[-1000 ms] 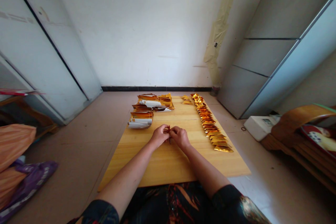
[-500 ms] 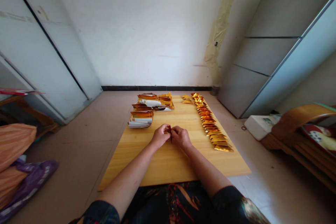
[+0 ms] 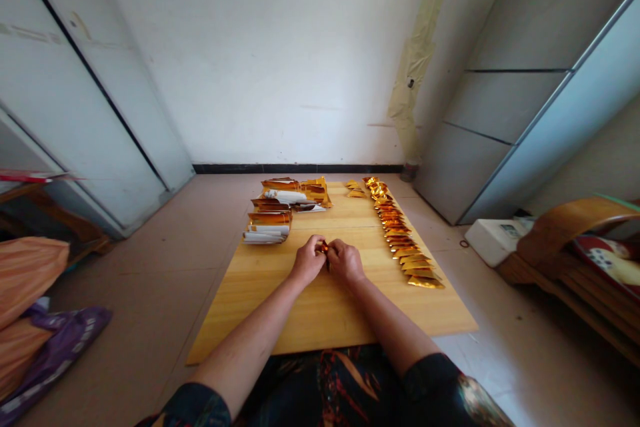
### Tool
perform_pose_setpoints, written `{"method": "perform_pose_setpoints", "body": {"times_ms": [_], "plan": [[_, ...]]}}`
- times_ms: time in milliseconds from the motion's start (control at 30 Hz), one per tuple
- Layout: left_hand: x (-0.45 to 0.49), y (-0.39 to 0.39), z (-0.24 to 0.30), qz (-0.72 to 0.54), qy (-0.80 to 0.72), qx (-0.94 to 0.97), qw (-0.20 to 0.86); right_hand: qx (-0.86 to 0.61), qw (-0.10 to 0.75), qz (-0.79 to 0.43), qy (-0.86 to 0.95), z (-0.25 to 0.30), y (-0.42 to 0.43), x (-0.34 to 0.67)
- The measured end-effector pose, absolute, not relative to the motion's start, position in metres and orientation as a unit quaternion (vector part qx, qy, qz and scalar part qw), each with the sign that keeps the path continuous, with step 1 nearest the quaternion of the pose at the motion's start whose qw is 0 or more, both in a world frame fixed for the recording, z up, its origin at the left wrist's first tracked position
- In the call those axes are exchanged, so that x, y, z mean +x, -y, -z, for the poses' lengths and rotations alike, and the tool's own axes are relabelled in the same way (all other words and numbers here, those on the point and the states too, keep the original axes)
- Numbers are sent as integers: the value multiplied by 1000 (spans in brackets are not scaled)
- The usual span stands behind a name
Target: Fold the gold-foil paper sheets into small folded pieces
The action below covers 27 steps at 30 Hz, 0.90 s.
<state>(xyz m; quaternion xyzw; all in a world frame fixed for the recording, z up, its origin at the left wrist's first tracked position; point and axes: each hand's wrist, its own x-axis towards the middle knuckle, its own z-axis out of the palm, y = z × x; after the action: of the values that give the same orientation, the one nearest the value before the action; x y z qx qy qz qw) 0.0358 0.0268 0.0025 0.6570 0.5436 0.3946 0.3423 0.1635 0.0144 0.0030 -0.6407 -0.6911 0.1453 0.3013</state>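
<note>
My left hand (image 3: 307,261) and my right hand (image 3: 345,262) meet over the middle of a pale wooden board (image 3: 320,313), pinching a small folded piece of gold foil paper (image 3: 325,248) between their fingers. Most of that piece is hidden by my fingers. To the right, a long overlapping row of folded gold foil triangles (image 3: 400,240) runs down the board. Stacks of gold and white paper strips (image 3: 270,223) lie to the left, with more sheets (image 3: 295,195) behind them. A few small gold folds (image 3: 355,190) sit at the far end.
The board lies on a tiled floor against a white wall. A tall grey cabinet (image 3: 515,100) stands at the right, with a white box (image 3: 493,242) and a curved wooden chair (image 3: 565,260) near it. Orange and purple bags (image 3: 30,307) lie at the left.
The gold foil piece between my hands now shows more gold and looks more folded. My hands have shifted only slightly, staying together over the board.
</note>
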Motion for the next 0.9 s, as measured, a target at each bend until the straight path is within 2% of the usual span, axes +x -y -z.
{"method": "perform_pose_setpoints", "body": {"times_ms": [333,900], "plan": [[41,-21,-11,-367,-590,671,258,-655,302,-145,678,-7,-14,161],[39,-23,-6,-324,-578,713,231,-676,262,-120,678,-11,-10,162]]}}
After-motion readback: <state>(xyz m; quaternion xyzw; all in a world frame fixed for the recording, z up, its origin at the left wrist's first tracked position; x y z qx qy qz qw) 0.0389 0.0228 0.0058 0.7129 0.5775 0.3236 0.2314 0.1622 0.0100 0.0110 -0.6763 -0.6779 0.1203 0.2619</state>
